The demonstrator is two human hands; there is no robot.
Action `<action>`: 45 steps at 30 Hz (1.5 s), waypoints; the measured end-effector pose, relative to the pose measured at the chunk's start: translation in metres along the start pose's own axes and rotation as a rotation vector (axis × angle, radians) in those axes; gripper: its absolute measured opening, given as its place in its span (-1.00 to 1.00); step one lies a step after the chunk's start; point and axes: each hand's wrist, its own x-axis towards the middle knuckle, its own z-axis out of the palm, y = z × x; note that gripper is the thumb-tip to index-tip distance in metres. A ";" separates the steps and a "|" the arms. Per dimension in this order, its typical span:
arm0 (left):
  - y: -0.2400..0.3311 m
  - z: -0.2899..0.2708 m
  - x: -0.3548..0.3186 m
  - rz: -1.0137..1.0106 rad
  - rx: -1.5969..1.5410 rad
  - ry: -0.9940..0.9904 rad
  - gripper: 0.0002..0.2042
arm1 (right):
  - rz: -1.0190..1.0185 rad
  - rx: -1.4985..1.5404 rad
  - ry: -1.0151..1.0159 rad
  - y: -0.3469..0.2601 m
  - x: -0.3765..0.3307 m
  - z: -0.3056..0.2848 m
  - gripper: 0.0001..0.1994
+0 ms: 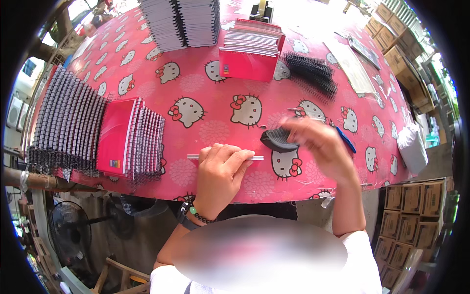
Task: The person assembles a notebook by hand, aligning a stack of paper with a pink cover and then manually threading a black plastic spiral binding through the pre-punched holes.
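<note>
Near the table's front edge, my left hand (220, 164) is closed over a thin pale strip (259, 158), its fingers lying across the top. The strip looks like the edge of a notebook or a few sheets held on end; its faces are hidden from above. My right hand (318, 139) is raised to the right, smeared by motion, over a dark, ribbed, curved object (278, 140) on the tablecloth. Whether its fingers touch that object cannot be seen. A blue pen (346, 139) lies just to the right of this hand.
Stacked spiral notebooks (68, 117) and pink-covered ones (115, 137) stand at left. Farther back are white coil-bound stacks (181, 24), a pink-covered pile (247, 63) and loose black coils (313, 73). Cardboard boxes (409, 210) rise beside the pink patterned tablecloth (213, 132).
</note>
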 end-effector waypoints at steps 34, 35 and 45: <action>0.006 0.001 0.001 -0.003 0.024 -0.009 -0.86 | -0.158 -0.095 0.086 0.011 -0.021 0.043 -0.77; 0.006 0.002 0.001 -0.004 0.030 -0.006 -0.86 | -0.184 -0.096 0.095 0.012 -0.020 0.044 -0.76; 0.014 0.000 -0.002 -0.010 0.024 -0.053 -0.78 | -0.034 0.009 -0.004 -0.003 -0.020 0.047 -0.51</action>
